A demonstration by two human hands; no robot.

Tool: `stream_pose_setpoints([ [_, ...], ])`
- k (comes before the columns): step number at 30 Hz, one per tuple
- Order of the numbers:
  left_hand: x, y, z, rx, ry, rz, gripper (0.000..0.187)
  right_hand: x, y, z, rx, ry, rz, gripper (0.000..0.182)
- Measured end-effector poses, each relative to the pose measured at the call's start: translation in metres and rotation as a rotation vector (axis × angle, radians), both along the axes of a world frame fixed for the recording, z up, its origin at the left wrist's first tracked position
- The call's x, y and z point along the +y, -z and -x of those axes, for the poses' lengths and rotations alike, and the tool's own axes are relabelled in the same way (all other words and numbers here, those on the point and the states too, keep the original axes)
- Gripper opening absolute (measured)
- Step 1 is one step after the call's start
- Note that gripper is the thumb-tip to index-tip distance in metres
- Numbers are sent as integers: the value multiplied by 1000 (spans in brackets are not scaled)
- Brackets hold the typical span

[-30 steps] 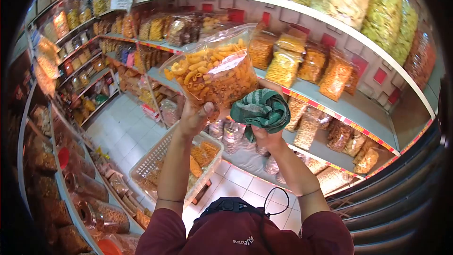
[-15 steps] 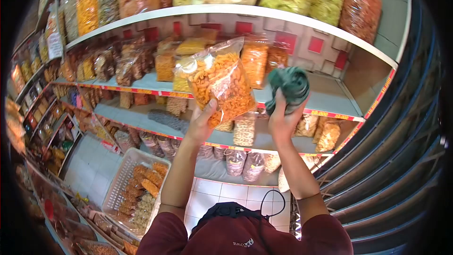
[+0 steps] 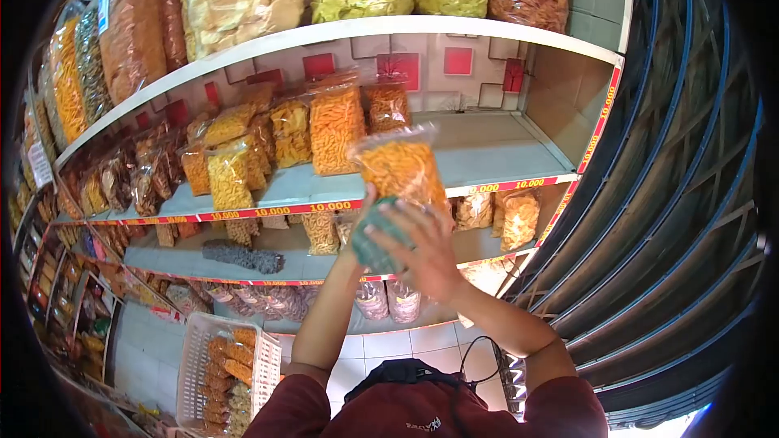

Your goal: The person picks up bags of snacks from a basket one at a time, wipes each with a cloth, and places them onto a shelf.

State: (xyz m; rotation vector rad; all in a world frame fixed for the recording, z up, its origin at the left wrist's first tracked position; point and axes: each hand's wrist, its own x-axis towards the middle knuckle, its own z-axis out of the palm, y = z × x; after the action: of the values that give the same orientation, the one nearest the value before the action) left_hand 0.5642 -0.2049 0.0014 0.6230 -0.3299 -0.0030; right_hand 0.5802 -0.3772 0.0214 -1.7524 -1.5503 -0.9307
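Observation:
A clear plastic bag of orange snacks (image 3: 403, 169) is held up in front of the middle shelf by my left hand (image 3: 369, 199). Only part of that hand shows, its thumb along the bag's left edge; the rest is behind the cloth. My right hand (image 3: 430, 255), blurred by motion, presses a dark green cloth (image 3: 377, 237) against the lower part of the bag. Behind the bag, more bags of orange snacks (image 3: 336, 130) stand upright on the shelf.
A white-edged upper shelf (image 3: 341, 28) carries large snack bags. A grey duster (image 3: 243, 257) lies on the shelf below the middle one. At lower left is a white plastic basket (image 3: 191, 373) with snack bags. A dark folding metal gate (image 3: 673, 195) borders the right side.
My right hand has brought the green cloth leftward onto the bag, which was apart from it before. The view has turned right, and the bag sits lower against the shelf.

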Motion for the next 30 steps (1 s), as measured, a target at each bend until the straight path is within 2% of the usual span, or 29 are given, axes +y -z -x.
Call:
stream_pose_setpoints([
  [2,-14,13,-6,29,-354,-316,66,-7,-19,-27,91,99,-66,80],
  [3,-9,26,-13,68,-237,-271,65,-8,-29,-43,142,137,-142,80],
  [5,-13,29,-23,85,-244,-287,63,-7,-43,-67,245,211,-292,79],
  [8,-9,21,-31,81,-225,-296,61,6,-26,-68,201,205,-201,80],
  [10,1,19,-41,16,-260,-296,60,19,-4,-51,113,119,-65,80],
  [12,14,15,-53,59,-15,-69,60,27,15,-39,2,-19,130,81],
  [14,29,13,-59,109,213,154,61,32,20,-37,18,-66,172,82],
  [15,31,15,-59,201,189,133,61,35,22,-37,26,-92,189,82],
  [18,30,30,-55,267,-111,-132,61,37,15,-59,242,-58,0,83],
  [19,28,31,-60,227,-150,-161,62,39,12,-69,262,-18,-109,78],
  [21,31,21,-54,192,-105,-251,63,50,20,-88,556,-32,-454,68],
  [22,33,16,-52,174,-86,-297,63,55,11,-86,728,-48,-616,54],
  [24,35,12,-63,182,-132,-295,64,54,12,-110,1179,-168,-695,45],
  [27,30,-16,-72,165,-287,-328,68,56,-4,-125,1309,-124,-848,46],
  [30,46,-30,-94,101,-262,-513,76,63,-17,-147,1244,-202,-879,48],
])
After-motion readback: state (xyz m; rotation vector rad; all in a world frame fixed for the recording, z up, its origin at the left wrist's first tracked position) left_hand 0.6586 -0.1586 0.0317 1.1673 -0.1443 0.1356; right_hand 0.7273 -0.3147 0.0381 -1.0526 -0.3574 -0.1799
